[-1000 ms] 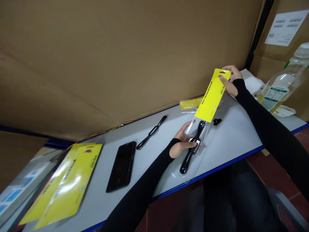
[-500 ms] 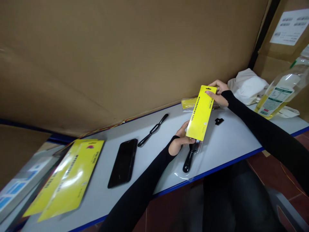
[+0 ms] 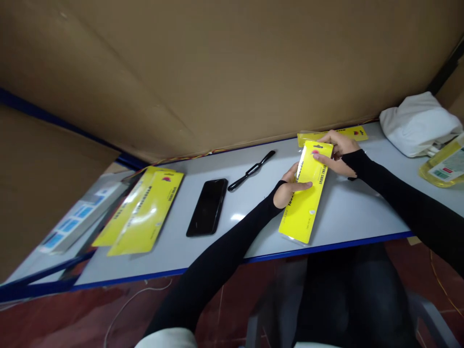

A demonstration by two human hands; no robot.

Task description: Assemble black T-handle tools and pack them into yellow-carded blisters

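Observation:
A yellow packaging card (image 3: 306,208) printed "spoke shave" is held over the tabletop by both my hands. My left hand (image 3: 289,188) grips its left edge, thumb lying across the front. At the upper right, my right hand (image 3: 340,152) pinches the card near its hang hole. A clear plastic edge shows under the card's lower end; what lies behind the card is hidden. Left of my hands, a black spokeshave body (image 3: 252,170) rests on the table. Behind my right hand lies another yellow-carded pack (image 3: 350,133), partly covered.
A black phone (image 3: 207,208) lies left of the spokeshave body. Farther left are overlapping yellow cards (image 3: 155,208) and a white-and-blue box (image 3: 81,215). At the right stand a white cloth bundle (image 3: 416,125) and a bottle of yellow liquid (image 3: 447,164). Cardboard rises behind the table.
The card has slid down over the clear pack, hiding the black handle that stuck out below it. My left hand now grips higher along the card. The view has shifted left.

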